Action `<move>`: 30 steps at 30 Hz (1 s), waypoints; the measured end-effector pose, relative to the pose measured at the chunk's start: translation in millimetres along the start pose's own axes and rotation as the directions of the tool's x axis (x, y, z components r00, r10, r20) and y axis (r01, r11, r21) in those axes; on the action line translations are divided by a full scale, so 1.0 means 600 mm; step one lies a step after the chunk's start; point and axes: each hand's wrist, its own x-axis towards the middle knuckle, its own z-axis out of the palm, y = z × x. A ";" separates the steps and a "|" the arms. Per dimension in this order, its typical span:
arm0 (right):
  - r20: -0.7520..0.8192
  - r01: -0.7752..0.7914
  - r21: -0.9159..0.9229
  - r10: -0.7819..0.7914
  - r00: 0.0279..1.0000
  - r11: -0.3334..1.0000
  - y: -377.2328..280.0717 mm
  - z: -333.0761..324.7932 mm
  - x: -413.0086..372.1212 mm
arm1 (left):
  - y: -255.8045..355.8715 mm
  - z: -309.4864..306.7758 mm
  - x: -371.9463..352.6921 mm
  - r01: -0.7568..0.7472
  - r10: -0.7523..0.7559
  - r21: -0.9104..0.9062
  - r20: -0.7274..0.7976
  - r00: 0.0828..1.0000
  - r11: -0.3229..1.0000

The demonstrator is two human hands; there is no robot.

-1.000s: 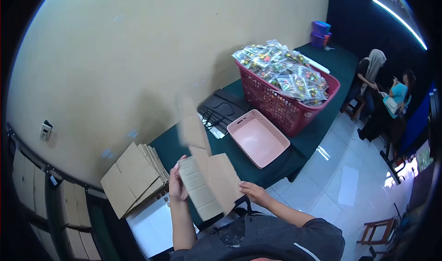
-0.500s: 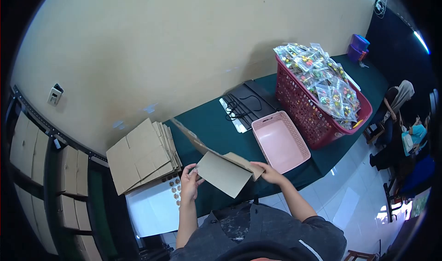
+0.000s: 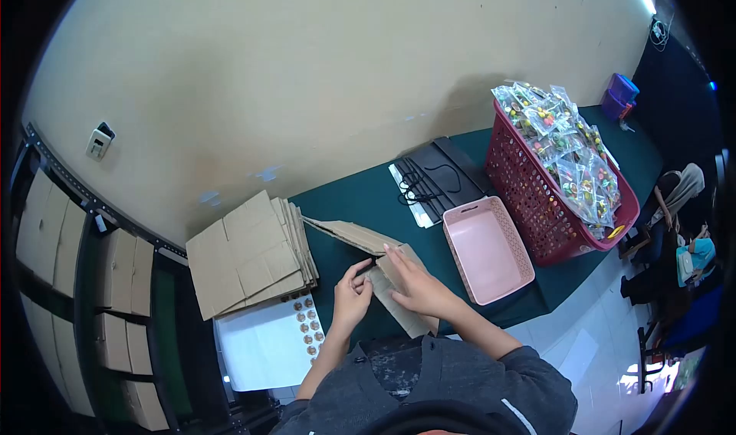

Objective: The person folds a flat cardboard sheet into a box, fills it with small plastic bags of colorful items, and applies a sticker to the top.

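We've put the box (image 3: 349,233) down, left hand (image 3: 351,297) pinching it, right hand (image 3: 414,285) flat open on it, tray (image 3: 491,251) at 3 o'clock.

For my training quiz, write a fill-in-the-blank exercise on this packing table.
The left hand and right hand rest on a flattened cardboard box lying on the ____ tablecloth.
The pink basket beside them is ____.
The tall basket heaped with clear packets is ____.
The stack of flat cardboard lies to the hands' ____.
Missing: green; empty; red; left.
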 end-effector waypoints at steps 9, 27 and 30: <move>-0.189 -0.256 0.281 0.315 0.930 0.925 0.067 -0.045 -0.002 | -0.017 -0.049 0.027 0.012 -0.015 -0.033 -0.091 0.996 0.999; -0.425 -0.180 0.609 0.510 0.748 0.772 0.116 -0.108 -0.054 | 0.053 -0.137 0.027 -0.057 0.098 0.088 -0.575 0.812 0.994; 0.124 -0.487 0.646 0.548 0.827 0.588 0.114 -0.112 -0.083 | 0.043 -0.154 0.031 -0.059 0.169 0.194 -0.619 0.767 0.979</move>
